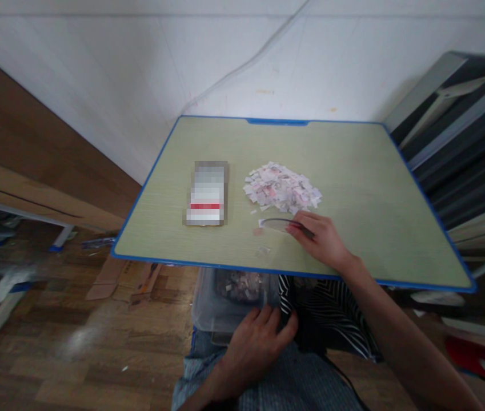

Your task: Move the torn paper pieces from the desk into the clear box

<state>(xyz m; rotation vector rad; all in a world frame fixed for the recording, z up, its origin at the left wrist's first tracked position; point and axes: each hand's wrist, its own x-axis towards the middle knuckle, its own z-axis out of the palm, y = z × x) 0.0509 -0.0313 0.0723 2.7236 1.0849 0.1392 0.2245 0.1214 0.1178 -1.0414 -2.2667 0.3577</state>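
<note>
Left hand: left hand [256,337] lies low in the head view, on the lap below the table's near edge, fingers curled on the rim of a clear plastic bag [229,299] that holds paper scraps.
Right hand: right hand [323,240] rests on the table top, fingers closed around the handle end of a pair of scissors [283,224].
Scissors, place: flat on the table, just in front of the pile of cut paper, near the front-centre of the top.
Scissors, axis: long axis runs nearly left to right across the table, roughly level with its front edge; the tip end points left, away from the hand. Whether the blades are parted is too blurred to tell.
Paper pile: heap of small white and pinkish paper pieces [282,188] behind the scissors; a few stray bits [263,250] lie nearer the front edge.
Blurred packet: rectangular flat item [206,193] left of the pile, long axis running front to back, its face pixelated.
Surface: pale green table [375,188] with a blue rim, otherwise bare to the right.
Room: white wall behind with a thin cable [242,65]; wood-look floor; brown boards at left; dark stacked frames [465,142] at right.
</note>
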